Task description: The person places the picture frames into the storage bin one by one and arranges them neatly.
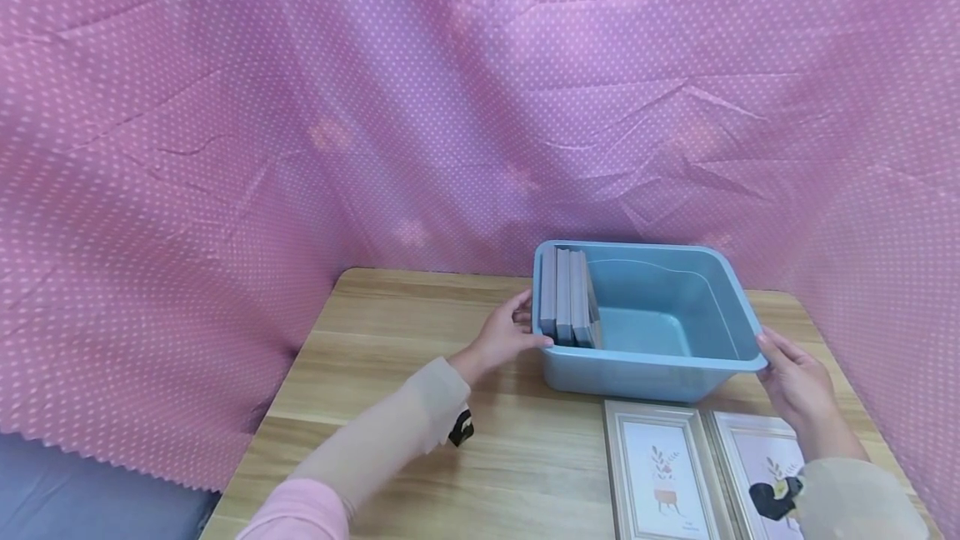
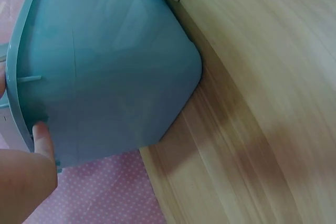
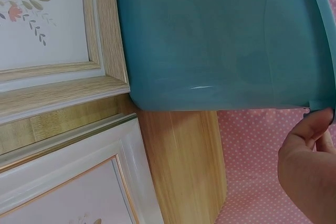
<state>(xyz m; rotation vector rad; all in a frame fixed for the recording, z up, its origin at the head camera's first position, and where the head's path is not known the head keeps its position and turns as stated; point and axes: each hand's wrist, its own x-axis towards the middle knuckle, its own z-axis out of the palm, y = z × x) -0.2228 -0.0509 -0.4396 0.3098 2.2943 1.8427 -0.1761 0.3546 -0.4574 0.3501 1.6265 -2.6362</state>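
A blue plastic bin (image 1: pixel 637 377) stands toward the back right of the wooden table. My left hand (image 1: pixel 506 336) holds its left rim, thumb on the front left corner and the other fingers along the side. At the opposite end, my right hand (image 1: pixel 798 382) pinches the rim near the front right corner, with thumb and fingers bent round the edge in the right wrist view. Several slim frames (image 1: pixel 564 294) stand on edge, side by side, against the bin's left wall. The rest of the bin's floor shows bare.
Two picture frames with plant prints lie face up before the bin: a wood-toned one (image 1: pixel 663 473) and a whiter one (image 1: pixel 757 448) partly behind my right wrist. Pink dotted cloth (image 1: pixel 450 107) hangs behind the table (image 1: pixel 390 332) and at both sides.
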